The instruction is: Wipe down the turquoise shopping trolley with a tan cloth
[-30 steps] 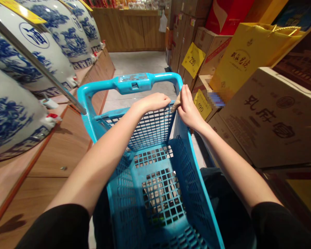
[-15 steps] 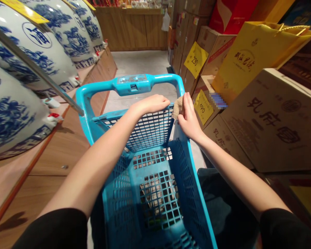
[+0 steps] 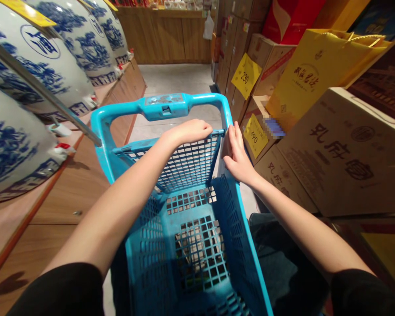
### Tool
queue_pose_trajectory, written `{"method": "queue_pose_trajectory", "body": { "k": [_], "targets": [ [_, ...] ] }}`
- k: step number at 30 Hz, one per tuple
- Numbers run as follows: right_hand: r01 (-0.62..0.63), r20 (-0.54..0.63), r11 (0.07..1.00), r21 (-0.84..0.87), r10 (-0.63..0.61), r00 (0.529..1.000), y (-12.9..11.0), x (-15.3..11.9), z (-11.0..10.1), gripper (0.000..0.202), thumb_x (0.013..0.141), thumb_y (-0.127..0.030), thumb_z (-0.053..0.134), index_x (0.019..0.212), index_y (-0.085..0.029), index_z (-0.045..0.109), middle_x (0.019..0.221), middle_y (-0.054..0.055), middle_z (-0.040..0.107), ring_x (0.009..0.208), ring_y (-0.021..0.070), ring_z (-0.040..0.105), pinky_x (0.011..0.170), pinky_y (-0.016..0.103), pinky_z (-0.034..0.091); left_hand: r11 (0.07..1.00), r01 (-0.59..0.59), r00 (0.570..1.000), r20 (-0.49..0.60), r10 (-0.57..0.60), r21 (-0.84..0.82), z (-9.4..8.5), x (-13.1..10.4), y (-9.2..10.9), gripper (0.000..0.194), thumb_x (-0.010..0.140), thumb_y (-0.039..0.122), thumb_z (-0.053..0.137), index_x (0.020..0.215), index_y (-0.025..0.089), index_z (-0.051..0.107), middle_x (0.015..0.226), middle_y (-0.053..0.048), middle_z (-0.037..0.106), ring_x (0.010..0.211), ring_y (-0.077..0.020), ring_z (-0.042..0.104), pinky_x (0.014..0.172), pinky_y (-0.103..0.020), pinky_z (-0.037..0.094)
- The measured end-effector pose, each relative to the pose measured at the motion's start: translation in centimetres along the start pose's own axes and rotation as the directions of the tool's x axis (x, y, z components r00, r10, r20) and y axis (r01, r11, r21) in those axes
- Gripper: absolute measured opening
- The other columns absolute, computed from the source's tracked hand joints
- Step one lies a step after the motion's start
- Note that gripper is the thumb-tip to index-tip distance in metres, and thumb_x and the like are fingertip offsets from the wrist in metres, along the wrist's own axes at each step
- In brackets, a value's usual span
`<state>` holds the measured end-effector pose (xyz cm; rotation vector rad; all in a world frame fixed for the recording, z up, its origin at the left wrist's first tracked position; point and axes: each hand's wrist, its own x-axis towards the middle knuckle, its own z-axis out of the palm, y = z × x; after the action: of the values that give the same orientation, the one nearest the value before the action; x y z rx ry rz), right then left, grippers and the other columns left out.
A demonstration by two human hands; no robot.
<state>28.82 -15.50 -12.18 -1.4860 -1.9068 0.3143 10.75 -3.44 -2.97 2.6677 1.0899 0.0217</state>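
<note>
A blue plastic cart basket [image 3: 246,245] with a looped handle [image 3: 166,107] fills the middle of the head view. At its far end, my left hand [image 3: 195,131] is closed over the top edge of the grid flap [image 3: 194,162]. On the right side wall, just below the handle's corner, lies my right hand [image 3: 236,153], its fingers stretched out along the rim and the thumb apart. No cloth shows now; the area under my right palm is hidden. Through the basket's floor grid, some things below are partly visible.
Large blue-and-white jars [image 3: 36,66] stand on a wooden cabinet [image 3: 69,193] at the left, with a metal bar [image 3: 49,83] in front. Stacked cartons [image 3: 342,145] and a yellow bag [image 3: 316,74] are at the right. A wooden counter [image 3: 164,39] stands beyond.
The brown cloth seen under my right hand is out of sight. My right hand has slid slightly down and left along the side wall. The view has shifted slightly; my left hand keeps its place.
</note>
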Motion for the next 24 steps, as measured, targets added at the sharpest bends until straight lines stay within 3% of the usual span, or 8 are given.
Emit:
{"method": "queue_pose_trajectory", "body": {
  "k": [9, 14, 19, 24],
  "targets": [
    [-0.030, -0.025, 0.999, 0.039, 0.031, 0.999, 2.1, 6.0, -1.3, 0.090, 0.093, -0.028, 0.049, 0.176, -0.024, 0.016, 0.186, 0.003, 0.014, 0.173, 0.0251, 0.008, 0.140, 0.056, 0.010, 1.000, -0.026, 1.000, -0.012, 0.025, -0.014, 0.0, 0.2, 0.4, 0.041, 0.097, 0.031, 0.039, 0.079, 0.018, 0.073, 0.089, -0.007, 0.080, 0.080, -0.0218, 0.066, 0.073, -0.030, 0.044],
    [-0.034, 0.007, 0.998, 0.055, 0.033, 0.999, 2.9, 7.4, -1.7, 0.085, 0.097, -0.034, 0.049, 0.176, -0.025, 0.017, 0.184, 0.003, 0.021, 0.173, 0.0236, 0.013, 0.140, 0.052, 0.012, 0.999, -0.017, 1.000, -0.002, 0.017, 0.038, 0.0, 0.1, 0.4, 0.044, 0.100, 0.032, 0.038, 0.086, 0.017, 0.077, 0.089, -0.007, 0.080, 0.076, -0.0212, 0.064, 0.069, -0.031, 0.040],
    [0.043, -0.049, 0.991, 0.130, -0.037, 0.998, 4.5, 6.8, -0.5, 0.091, 0.096, -0.041, 0.054, 0.176, -0.029, 0.013, 0.186, 0.000, 0.013, 0.173, 0.0274, 0.008, 0.141, 0.052, 0.006, 0.998, -0.006, 1.000, 0.015, 0.005, 0.056, 0.0, 0.2, 0.4, 0.043, 0.101, 0.030, 0.038, 0.088, 0.017, 0.077, 0.090, -0.007, 0.079, 0.074, -0.0197, 0.062, 0.067, -0.030, 0.038],
    [0.153, 0.115, 0.980, 0.132, -0.168, 0.979, 5.2, 5.5, -2.1, 0.110, 0.090, -0.056, 0.068, 0.177, -0.030, 0.005, 0.187, 0.000, -0.005, 0.172, 0.0345, -0.010, 0.138, 0.062, -0.002, 0.999, 0.006, 1.000, 0.018, -0.007, 0.047, -0.1, -0.1, 0.7, 0.043, 0.102, 0.029, 0.039, 0.089, 0.017, 0.077, 0.091, -0.008, 0.080, 0.075, -0.0194, 0.063, 0.068, -0.029, 0.039]
  ]
}}
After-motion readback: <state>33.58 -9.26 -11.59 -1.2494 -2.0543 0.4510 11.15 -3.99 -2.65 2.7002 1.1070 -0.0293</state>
